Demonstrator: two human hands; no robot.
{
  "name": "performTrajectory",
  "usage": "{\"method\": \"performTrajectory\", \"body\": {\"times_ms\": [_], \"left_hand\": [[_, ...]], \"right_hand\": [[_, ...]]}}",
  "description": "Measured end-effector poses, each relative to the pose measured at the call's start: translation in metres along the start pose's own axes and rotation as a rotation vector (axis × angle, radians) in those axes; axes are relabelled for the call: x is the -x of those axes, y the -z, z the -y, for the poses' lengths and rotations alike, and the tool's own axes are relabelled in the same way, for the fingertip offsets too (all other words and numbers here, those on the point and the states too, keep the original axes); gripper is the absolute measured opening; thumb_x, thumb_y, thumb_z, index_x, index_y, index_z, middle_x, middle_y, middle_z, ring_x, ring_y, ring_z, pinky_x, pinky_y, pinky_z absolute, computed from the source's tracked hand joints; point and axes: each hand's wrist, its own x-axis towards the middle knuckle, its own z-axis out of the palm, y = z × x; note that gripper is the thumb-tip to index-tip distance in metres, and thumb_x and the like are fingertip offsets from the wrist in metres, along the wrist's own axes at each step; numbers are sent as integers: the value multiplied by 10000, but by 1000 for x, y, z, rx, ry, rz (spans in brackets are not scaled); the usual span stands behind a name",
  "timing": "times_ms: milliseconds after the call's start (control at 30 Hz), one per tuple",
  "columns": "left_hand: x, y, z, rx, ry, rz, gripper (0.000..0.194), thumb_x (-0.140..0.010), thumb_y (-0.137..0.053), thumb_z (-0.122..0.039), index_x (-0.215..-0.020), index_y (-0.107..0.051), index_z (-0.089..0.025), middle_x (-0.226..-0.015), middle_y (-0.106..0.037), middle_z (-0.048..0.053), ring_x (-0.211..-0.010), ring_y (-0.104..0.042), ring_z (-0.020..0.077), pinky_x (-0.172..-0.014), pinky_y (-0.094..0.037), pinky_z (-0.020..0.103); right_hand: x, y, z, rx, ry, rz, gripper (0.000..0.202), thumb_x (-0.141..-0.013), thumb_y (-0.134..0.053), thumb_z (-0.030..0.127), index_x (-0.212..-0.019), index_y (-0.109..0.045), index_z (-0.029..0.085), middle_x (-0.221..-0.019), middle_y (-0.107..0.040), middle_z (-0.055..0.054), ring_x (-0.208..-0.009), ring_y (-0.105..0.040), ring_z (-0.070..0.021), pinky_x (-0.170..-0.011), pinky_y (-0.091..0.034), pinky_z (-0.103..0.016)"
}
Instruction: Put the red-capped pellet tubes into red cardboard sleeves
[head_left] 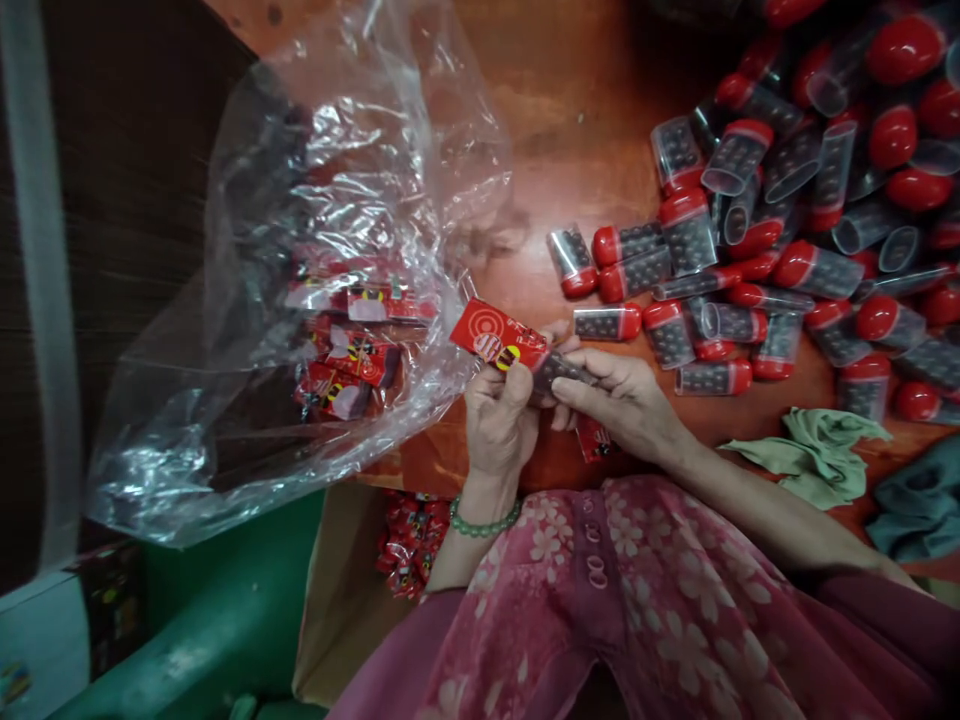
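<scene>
In the middle of the view, my left hand is closed, thumb on top, on a red printed packet. My right hand, also closed, grips a clear tube with dark contents at the packet's lower right end. Tube and packet meet between my thumbs; whether one is inside the other I cannot tell. Under my right hand lies another red printed piece, partly covered. Left of my hands, a big clear plastic bag holds several red printed packets.
A heap of clear tubes with red caps and dark beads covers the table's right side. Green cloth and dark teal cloth lie at the right front. Below the table edge, a cardboard box holds red packets.
</scene>
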Motion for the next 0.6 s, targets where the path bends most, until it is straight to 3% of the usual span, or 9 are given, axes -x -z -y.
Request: {"method": "performTrajectory", "body": {"times_ms": [100,267,433,533,600], "left_hand": [[-3,2,2,1,-55,-48,378,-661,-870,-502,-882,-773,-211,-935,-790,52,-745,-737,176,-652,-625,287],[-7,5,3,-36,-72,-67,407,-569,-913,-523,-755,-788,-184,-735,-768,49,-773,-757,222,-782,-630,355],[-7,7,1,-106,-81,-81,435,-571,-909,-530,-772,-787,-164,-809,-784,70,-745,-755,202,-759,-623,325],[-8,10,1,-27,-125,-81,439,-575,-917,-506,-859,-788,-197,-939,-792,45,-732,-748,155,-764,-619,286],[-8,13,1,22,-124,-75,410,-579,-924,-483,-854,-781,-213,-899,-786,13,-719,-740,131,-770,-615,262]], "right_hand": [[3,-2,0,253,107,-47,225,-947,-601,393,-950,-641,172,-649,-643,26,-560,-610,-98,-566,-500,-216],[10,-2,1,730,316,-51,163,-996,-514,313,-1039,-625,201,-942,-740,-59,-807,-694,-167,-722,-542,-276],[9,1,-3,903,341,-26,236,-1026,-462,360,-1107,-609,194,-1010,-757,-83,-884,-714,-203,-766,-549,-308],[7,2,-4,967,418,-82,256,-1031,-450,375,-1095,-613,189,-1008,-763,-86,-906,-718,-214,-775,-543,-314],[7,2,-2,959,450,-82,240,-1031,-458,358,-1102,-611,188,-1037,-762,-85,-928,-717,-211,-791,-542,-310]]}}
